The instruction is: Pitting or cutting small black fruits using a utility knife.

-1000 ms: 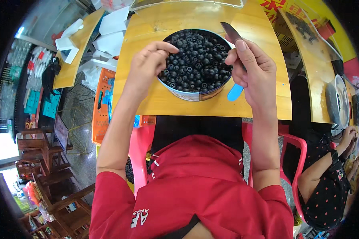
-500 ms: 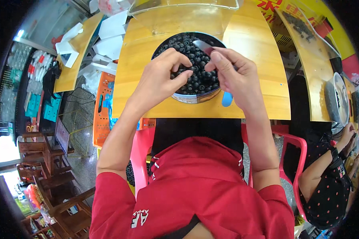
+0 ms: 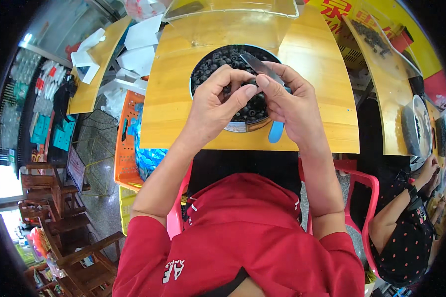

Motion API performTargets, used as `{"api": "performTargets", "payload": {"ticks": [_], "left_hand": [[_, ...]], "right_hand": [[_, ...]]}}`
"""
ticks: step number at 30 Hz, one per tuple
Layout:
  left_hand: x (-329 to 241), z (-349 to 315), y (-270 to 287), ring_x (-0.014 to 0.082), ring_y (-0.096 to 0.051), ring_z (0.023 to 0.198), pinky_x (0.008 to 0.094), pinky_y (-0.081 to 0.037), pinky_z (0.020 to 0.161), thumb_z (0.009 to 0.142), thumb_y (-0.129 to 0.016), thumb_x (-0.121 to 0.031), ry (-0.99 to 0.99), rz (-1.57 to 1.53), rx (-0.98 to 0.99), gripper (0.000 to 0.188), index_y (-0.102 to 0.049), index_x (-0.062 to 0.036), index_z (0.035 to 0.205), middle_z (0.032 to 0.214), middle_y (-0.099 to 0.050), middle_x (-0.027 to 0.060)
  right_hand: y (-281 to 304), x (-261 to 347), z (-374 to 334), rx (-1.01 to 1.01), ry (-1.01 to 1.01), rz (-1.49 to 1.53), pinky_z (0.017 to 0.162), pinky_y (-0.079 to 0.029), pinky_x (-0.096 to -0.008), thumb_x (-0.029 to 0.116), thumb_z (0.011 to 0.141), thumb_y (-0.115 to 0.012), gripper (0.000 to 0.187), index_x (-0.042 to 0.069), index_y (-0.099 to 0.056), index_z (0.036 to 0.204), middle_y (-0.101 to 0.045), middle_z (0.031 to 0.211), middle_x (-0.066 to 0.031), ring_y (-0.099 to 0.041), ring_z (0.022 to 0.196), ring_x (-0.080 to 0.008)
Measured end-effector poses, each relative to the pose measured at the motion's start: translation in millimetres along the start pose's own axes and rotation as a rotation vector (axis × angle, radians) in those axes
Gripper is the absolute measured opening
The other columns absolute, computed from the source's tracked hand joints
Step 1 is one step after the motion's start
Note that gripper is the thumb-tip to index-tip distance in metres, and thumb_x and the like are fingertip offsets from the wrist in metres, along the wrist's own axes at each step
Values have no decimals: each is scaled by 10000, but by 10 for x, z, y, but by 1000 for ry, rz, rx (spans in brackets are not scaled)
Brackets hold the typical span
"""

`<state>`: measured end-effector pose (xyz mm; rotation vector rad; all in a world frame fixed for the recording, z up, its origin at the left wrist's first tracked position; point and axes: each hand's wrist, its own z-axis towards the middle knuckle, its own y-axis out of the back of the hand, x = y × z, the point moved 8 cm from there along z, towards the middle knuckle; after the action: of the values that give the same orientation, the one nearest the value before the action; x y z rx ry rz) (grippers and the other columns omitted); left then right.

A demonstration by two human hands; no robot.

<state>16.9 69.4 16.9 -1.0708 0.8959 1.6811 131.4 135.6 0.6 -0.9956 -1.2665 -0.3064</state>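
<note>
Blue-handled knife: in the right hand (image 3: pixel 295 101), its blade (image 3: pixel 255 64) running from four o'clock at the grip to a tip at ten o'clock; the blue handle (image 3: pixel 276 132) shows at seven o'clock below that hand.
Right fingers: closed firmly on the knife, thumb reaching toward nine o'clock.
Left hand (image 3: pixel 212 108): thumb and forefinger nearly together, pinching a small dark fruit (image 3: pixel 252 81), mostly covered by the fingertips.
Blade to fruit: the blade lies at twelve o'clock of the pinched fruit, close by; whether they touch cannot be told.
Nearer hand: the left holds the fruit; the right thumb sits just beside it, at three o'clock.
Fruit pile (image 3: pixel 220 59): dark and round, in the round container (image 3: pixel 242 127) on the tabletop (image 3: pixel 327 121), beneath both hands.
Clear tub (image 3: pixel 233 30): at twelve o'clock beyond the container.
</note>
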Motion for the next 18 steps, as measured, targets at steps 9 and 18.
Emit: {"api": "performTargets", "payload": {"ticks": [9, 18], "left_hand": [[175, -78, -30, 6, -390, 619, 167, -314, 542, 904, -643, -180, 207, -428, -59, 222, -611, -37, 1070, 791, -547, -61], [154, -83, -18, 31, -392, 612, 184, -330, 570, 915, -609, -139, 178, -491, -71, 199, -565, -20, 1069, 769, -544, -35]], "right_hand": [[-24, 13, -5, 64, 28, 100, 393, -276, -159, 135, 947, -563, 290, 7, -574, 1207, -614, 767, -26, -362, 470, -2], [-131, 140, -101, 150, 205, -212, 418, -279, -166, 143, 973, -516, 315, -1, -564, 1249, -610, 755, -46, -356, 481, -4]]}}
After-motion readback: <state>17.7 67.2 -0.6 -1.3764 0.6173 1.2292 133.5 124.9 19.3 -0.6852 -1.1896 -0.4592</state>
